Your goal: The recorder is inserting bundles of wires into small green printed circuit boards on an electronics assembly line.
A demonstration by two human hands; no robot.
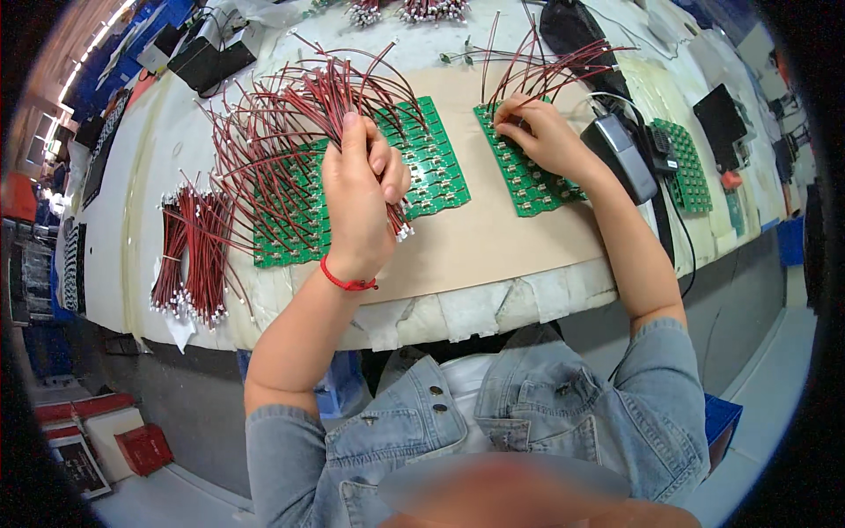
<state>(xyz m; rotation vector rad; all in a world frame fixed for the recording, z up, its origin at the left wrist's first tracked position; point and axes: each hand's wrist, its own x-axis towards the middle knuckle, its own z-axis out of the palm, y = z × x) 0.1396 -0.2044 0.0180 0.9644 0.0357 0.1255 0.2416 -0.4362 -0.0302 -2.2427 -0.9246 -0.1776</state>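
Observation:
My left hand (363,189) is closed round a bundle of dark red wires (333,92) with white connectors at their ends. Beneath and beside it lies a large green circuit board panel (436,167), many of its parts trailing red wires to the left. My right hand (547,136) pinches at the upper left of a second green circuit board panel (528,189). What sits between those fingertips is too small to make out. Several red wires (528,75) rise from the far edge of this second panel.
Tied bundles of red wires (198,255) lie at the table's left front. Right of the second panel are a grey-black device (620,157) with cables and another green panel (682,167). A black box (211,57) stands far left. Brown sheet (466,251) covers the table's middle.

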